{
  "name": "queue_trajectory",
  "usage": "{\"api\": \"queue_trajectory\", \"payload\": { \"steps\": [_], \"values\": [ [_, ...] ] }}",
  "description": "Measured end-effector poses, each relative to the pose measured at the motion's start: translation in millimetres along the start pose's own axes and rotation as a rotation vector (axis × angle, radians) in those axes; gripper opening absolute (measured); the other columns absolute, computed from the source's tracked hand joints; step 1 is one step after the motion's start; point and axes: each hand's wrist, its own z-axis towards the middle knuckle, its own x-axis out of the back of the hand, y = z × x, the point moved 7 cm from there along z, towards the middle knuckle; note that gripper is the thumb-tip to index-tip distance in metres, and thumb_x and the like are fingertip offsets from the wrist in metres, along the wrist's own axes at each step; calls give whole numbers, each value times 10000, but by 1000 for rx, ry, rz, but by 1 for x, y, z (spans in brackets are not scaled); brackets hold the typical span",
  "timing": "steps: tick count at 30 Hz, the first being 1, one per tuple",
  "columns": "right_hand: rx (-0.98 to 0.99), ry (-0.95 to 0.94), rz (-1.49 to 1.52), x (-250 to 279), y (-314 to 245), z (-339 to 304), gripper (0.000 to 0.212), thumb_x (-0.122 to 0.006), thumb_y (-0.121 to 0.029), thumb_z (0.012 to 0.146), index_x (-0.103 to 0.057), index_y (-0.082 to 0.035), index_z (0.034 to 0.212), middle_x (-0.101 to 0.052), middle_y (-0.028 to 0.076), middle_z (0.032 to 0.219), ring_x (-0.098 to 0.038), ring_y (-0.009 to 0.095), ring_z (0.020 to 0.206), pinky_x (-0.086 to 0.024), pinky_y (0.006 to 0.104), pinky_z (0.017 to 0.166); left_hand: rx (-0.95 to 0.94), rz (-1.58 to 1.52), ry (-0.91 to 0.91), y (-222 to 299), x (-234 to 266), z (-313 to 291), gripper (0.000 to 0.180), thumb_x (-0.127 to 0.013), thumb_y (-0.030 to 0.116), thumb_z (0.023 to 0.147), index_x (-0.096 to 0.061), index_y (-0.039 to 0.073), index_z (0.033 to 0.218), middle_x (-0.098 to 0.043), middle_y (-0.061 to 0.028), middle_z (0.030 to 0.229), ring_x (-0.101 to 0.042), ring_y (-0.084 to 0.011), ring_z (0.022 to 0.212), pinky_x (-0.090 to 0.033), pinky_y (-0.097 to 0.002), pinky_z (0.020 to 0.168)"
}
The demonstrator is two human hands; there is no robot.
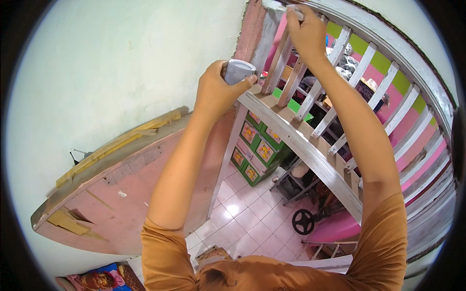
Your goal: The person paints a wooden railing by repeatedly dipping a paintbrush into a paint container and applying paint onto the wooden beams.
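My left hand (216,89) is wrapped around a small grey cup (238,72), held tilted in front of the wall's edge; what is inside it does not show. Higher up, my right hand (308,34) grips a paintbrush (295,13), partly hidden by my fingers. Its pale head touches or nearly touches the top of the grey-white wooden post (271,39). Slats of a wooden railing (335,51) run to the right of that post, most of them whitish, the nearest ones bare pinkish brown.
A white-streaked beam (301,145) runs below the slats. At left, a pink panel (126,189) has a ledge with yellowish broken wood (121,143). Far below are a tiled floor (242,203), green drawers (257,145), a black wheel (303,221) and a ladder-like frame (335,250).
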Motion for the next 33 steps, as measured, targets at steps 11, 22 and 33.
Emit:
{"api": "queue_trajectory", "payload": {
  "steps": [11, 22, 33],
  "values": [
    [87, -57, -106, 5, -11, 14, 373, -611, -303, 985, -685, 44, 1102, -719, 230, 835, -702, 399, 757, -549, 425, 727, -38, -132, 10, 8, 29, -76, 548, -911, 229, 771, -647, -49, 1163, -719, -165, 1054, -696, -232, 957, -554, -360, 849],
    [63, -164, -81, -5, -20, -4, 343, -594, -292, 996, -668, 6, 1147, -720, 243, 932, -697, 418, 833, -551, 459, 784, 54, -110, -34, 9, 53, -139, 502, -902, 135, 768, -633, -6, 1167, -661, -116, 1120, -651, -205, 1023, -529, -349, 911],
    [-15, -614, 0, -43, -34, -95, 279, -588, -271, 983, -677, -7, 1003, -677, 273, 823, -674, 442, 755, -530, 504, 720, 112, -57, 31, -3, 73, -184, 496, -904, 126, 754, -641, 8, 1158, -658, -104, 1092, -651, -204, 1012, -519, -344, 916]
  ]
}}
